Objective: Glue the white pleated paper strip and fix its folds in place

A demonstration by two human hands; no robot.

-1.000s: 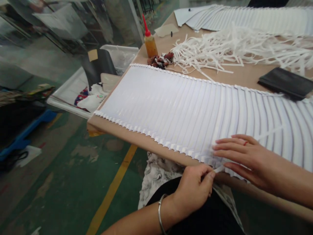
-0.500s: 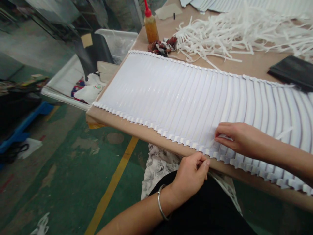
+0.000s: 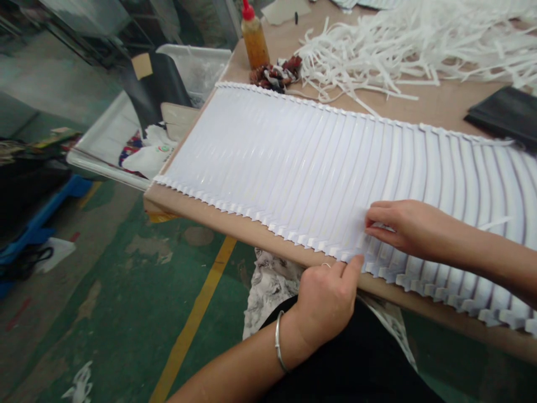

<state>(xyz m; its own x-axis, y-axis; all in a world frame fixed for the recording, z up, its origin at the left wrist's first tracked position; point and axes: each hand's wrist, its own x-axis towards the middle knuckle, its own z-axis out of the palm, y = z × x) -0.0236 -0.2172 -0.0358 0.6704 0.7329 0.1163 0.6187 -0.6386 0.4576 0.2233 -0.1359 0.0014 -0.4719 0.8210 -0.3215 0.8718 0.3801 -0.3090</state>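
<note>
Overlapping white strips (image 3: pixel 268 162) lie in a long row across the brown table (image 3: pixel 235 221), their notched ends along its front edge. My left hand (image 3: pixel 329 296), with a bangle at the wrist, is at that edge, fingers curled and the index fingertip touching the strip ends; what it grips, if anything, is hidden. Over the strips, my right hand (image 3: pixel 394 226) is closed in a pinch near their front ends. Whatever lies between its fingertips is too small and blurred to make out.
A heap of thin white ribbons (image 3: pixel 390 56) covers the back of the table. Beside it stand a red-capped bottle (image 3: pixel 255 42) and a dark red bundle (image 3: pixel 274 75). A black item (image 3: pixel 505 117) lies at the right. White bins (image 3: pixel 104 143) sit left of the table.
My left hand has moved up against the strip ends, its index finger now reaching onto them. My right hand has shifted slightly up and left. The view has moved a little.
</note>
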